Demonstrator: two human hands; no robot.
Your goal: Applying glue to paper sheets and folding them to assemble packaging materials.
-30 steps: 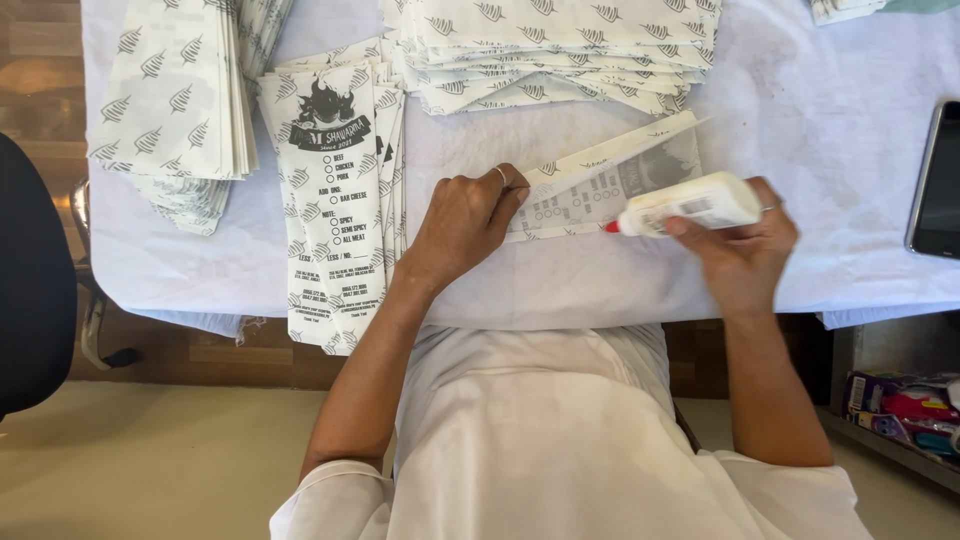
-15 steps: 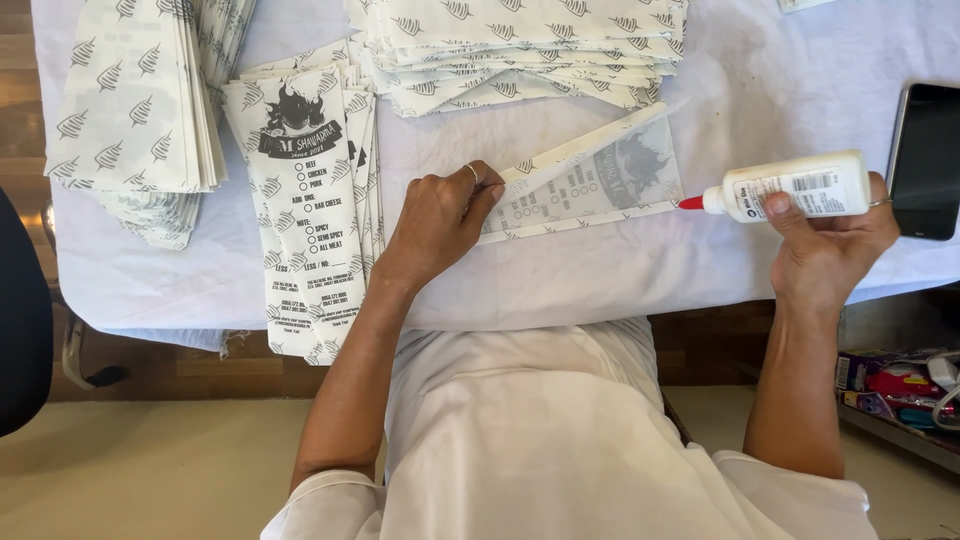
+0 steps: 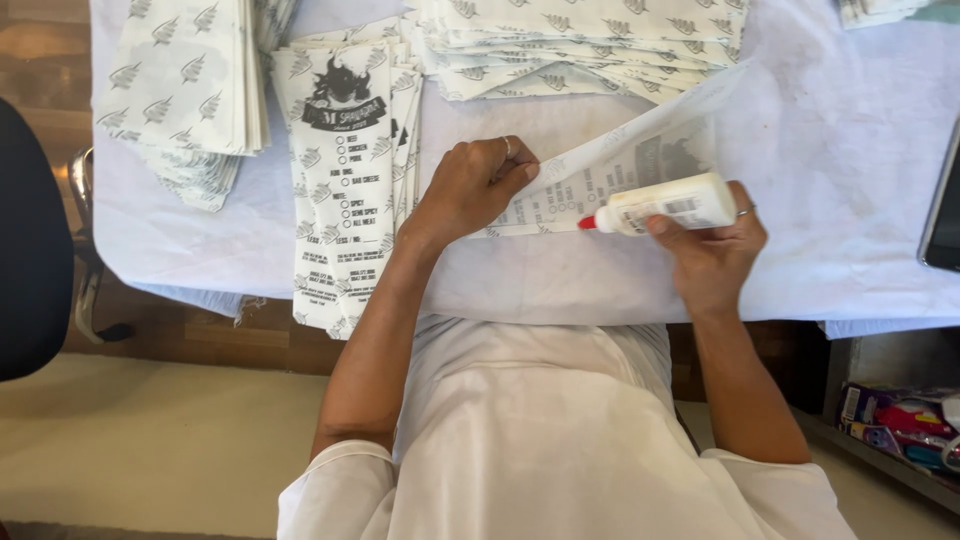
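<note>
Nearest the camera, the person's white-shirted torso is filling the lower frame, both forearms reaching up onto the white table cover [image 3: 850, 250]. The right hand [image 3: 715, 250] is wrapping closed around a white glue bottle [image 3: 665, 207], lying almost horizontal, red nozzle pointing left and sitting at or just over the lower edge of the printed paper sheet [image 3: 610, 175]; contact there cannot be told for sure. The left hand [image 3: 470, 185] is curling shut, fingers [image 3: 515, 170] pinning the sheet's left end against the table, a ring showing on one finger. The sheet itself is lying slanted between the two hands, its right end lifting toward the far stacks. Left of the left hand, a pile of printed bags [image 3: 345, 170] is hanging over the near table edge. Further out, a stack of leaf-patterned sheets [image 3: 180, 85] is sitting far left and a wider fanned stack [image 3: 590, 40] is running along the far edge. A dark screen edge [image 3: 945, 210] is showing at right. Risks, as judgement: sheet is only held at one end, so the free end could shift or curl under nozzle pressure and the glue line would wander; too hard a squeeze could flood glue onto the cover; the overhanging bag pile could slide off if bumped by the left elbow.
</note>
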